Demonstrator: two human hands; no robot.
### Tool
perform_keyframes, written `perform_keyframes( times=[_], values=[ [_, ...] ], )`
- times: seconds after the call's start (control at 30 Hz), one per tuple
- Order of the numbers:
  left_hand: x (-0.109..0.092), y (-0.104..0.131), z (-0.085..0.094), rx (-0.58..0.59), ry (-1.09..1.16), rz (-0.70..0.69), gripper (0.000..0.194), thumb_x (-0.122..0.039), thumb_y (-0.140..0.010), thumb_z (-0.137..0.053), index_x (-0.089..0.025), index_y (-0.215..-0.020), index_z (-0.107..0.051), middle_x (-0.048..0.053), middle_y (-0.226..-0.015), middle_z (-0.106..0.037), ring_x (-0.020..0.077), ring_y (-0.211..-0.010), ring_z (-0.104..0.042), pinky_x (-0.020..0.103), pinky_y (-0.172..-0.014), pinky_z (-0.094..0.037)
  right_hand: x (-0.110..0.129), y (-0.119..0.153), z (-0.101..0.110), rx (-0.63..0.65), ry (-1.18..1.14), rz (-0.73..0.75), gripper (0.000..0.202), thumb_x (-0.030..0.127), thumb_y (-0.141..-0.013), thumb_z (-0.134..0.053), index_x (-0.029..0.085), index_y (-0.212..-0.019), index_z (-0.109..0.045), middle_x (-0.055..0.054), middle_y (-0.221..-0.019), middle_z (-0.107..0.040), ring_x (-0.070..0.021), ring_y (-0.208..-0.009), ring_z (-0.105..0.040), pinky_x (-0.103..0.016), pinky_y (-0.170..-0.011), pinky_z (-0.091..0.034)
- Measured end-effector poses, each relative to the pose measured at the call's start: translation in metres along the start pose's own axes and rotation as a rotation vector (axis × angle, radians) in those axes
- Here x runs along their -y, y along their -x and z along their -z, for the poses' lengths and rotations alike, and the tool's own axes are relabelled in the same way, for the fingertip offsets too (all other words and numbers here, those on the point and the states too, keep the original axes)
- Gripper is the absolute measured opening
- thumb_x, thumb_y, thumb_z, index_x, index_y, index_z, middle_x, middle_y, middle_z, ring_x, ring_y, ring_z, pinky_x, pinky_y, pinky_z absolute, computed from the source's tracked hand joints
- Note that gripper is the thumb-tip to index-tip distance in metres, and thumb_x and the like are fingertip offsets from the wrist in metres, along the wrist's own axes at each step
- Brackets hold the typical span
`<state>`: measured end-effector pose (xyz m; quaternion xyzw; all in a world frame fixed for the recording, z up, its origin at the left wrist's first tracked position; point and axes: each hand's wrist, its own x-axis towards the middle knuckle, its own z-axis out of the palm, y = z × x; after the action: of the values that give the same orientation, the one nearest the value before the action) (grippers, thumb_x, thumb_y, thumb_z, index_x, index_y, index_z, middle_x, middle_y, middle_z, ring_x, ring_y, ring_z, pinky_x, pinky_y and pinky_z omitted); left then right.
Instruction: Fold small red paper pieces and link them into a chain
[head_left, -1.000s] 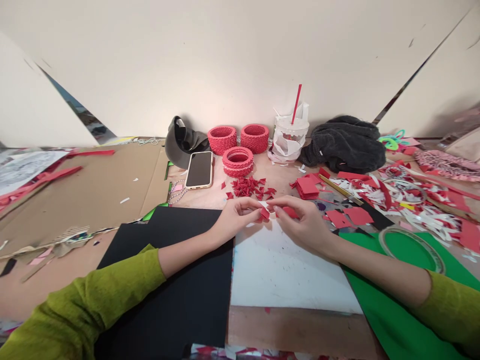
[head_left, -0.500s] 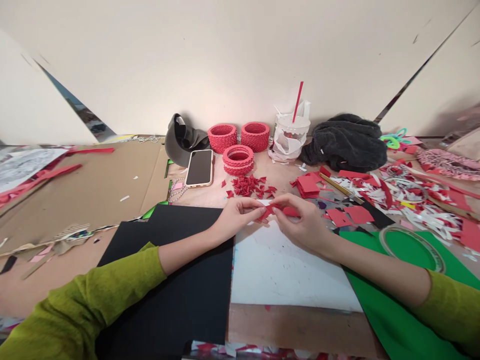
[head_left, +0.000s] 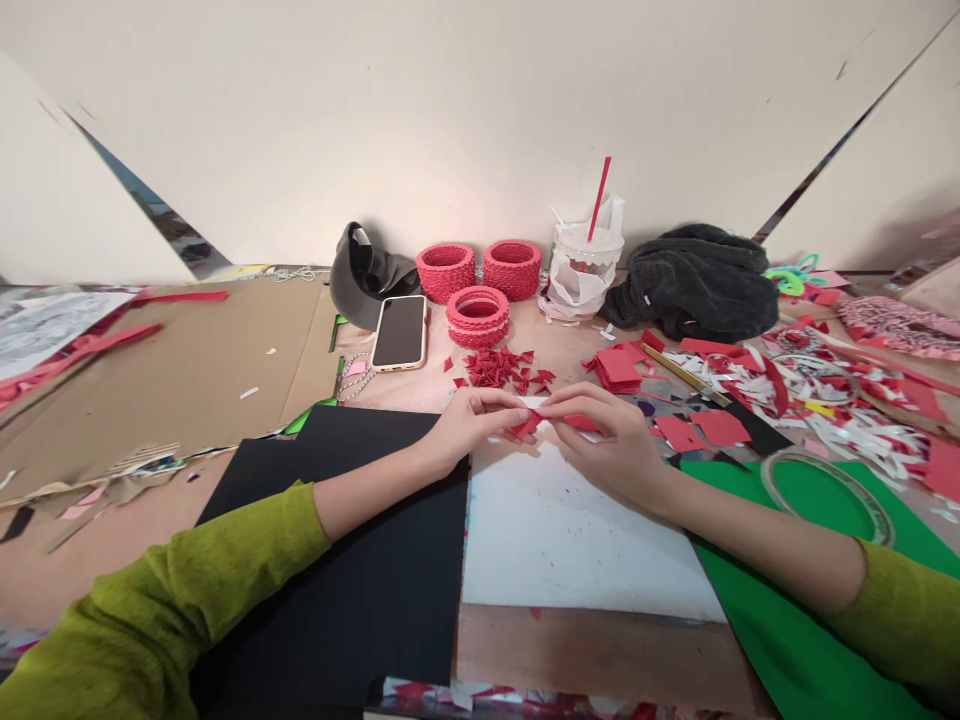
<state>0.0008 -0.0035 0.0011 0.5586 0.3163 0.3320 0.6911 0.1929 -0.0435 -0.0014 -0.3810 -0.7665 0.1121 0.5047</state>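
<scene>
Over the top of a white sheet (head_left: 585, 530), my left hand (head_left: 480, 425) and my right hand (head_left: 604, 435) meet at the fingertips. Between them they pinch a small red paper piece (head_left: 527, 424), mostly covered by the fingers. Beneath my right hand lies more red paper (head_left: 583, 423). Just beyond the hands is a pile of small folded red pieces (head_left: 495, 368). Behind that stand three red rings with ridged walls: a front one (head_left: 478, 318), a back left one (head_left: 445, 273) and a back right one (head_left: 512, 270).
A phone (head_left: 399, 333) and a dark cap (head_left: 364, 275) lie left of the rings. To the right are a bagged cup (head_left: 583, 265), dark cloth (head_left: 694, 283), red squares (head_left: 619, 368), a yellow cutter (head_left: 682, 373), paper scraps and a tape roll (head_left: 829, 495). Black card (head_left: 337, 560) lies left.
The fingers of my right hand have shifted on the red piece, and its fingertips now sit closer to those of my left hand. The view has moved very slightly.
</scene>
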Motion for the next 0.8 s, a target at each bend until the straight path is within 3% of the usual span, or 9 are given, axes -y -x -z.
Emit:
perform_keyframes(
  times=[0.3, 0.53, 0.8],
  values=[
    [-0.0021, -0.0023, 0.0022, 0.013, 0.009, 0.040, 0.029, -0.036, -0.076, -0.073, -0.009, -0.087, -0.074, 0.007, -0.072, -0.073, 0.0167, -0.065, -0.070, 0.031, -0.072, -0.057, -0.0037, 0.0035, -0.0023, 0.015, -0.011, 0.039, 0.018, 0.012, -0.084, -0.057, 0.025, -0.088, -0.069, -0.005, -0.093, -0.069, -0.0179, -0.085, -0.066, -0.035, -0.077, -0.056],
    [-0.0023, -0.0006, -0.0022, -0.007, -0.037, 0.004, 0.027, -0.036, -0.076, -0.073, -0.010, -0.083, -0.073, 0.006, -0.069, -0.072, 0.0176, -0.064, -0.071, 0.031, -0.070, -0.058, 0.0029, 0.0017, 0.0039, 0.119, -0.027, -0.064, 0.017, 0.016, -0.088, -0.052, 0.022, -0.098, -0.065, -0.007, -0.099, -0.066, -0.0200, -0.093, -0.063, -0.036, -0.081, -0.051],
    [0.0012, 0.0008, -0.0029, 0.026, -0.111, -0.039, 0.026, -0.036, -0.079, -0.069, -0.010, -0.083, -0.070, 0.006, -0.073, -0.074, 0.0204, -0.070, -0.073, 0.030, -0.072, -0.057, -0.0003, -0.0020, 0.0031, 0.188, 0.030, -0.186, 0.015, 0.022, -0.089, -0.053, 0.020, -0.078, -0.063, -0.005, -0.078, -0.065, -0.0183, -0.073, -0.059, -0.033, -0.068, -0.046]
  ],
)
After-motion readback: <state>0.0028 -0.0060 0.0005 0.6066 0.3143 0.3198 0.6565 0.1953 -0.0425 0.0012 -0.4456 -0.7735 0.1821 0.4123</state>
